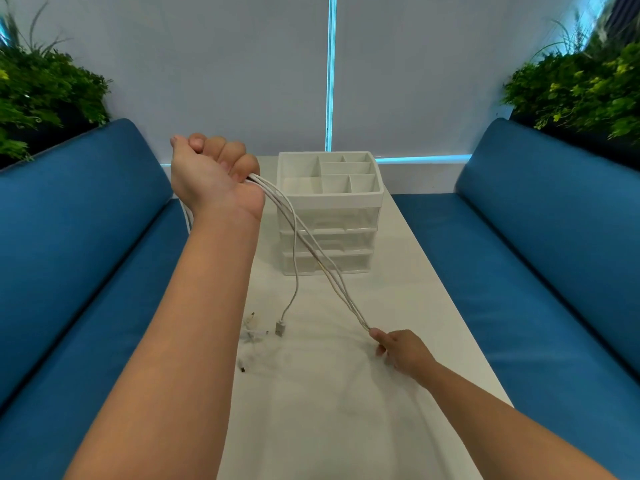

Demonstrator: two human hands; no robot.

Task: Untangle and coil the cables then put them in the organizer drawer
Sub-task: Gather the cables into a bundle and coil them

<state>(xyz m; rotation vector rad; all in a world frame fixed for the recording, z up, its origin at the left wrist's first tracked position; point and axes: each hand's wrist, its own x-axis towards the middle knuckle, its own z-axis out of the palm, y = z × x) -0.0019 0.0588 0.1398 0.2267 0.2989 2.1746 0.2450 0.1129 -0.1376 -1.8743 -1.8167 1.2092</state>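
Both hands stretching white cables above the bench.
Left hand (211, 174) is fisting the cables (313, 252) high; right hand (403, 351) is pinching them near-right. Organizer (330, 216) is sitting far-centre, unlabelled.

On narrow white table (398, 271), between blue cushioned benches (86, 254) left and right: white plastic drawer organizer (329, 216) at far end, loose white cable ends (256, 332) nearer, left of centre.

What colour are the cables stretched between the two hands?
White, seen in the head view: the cables match the pale table.
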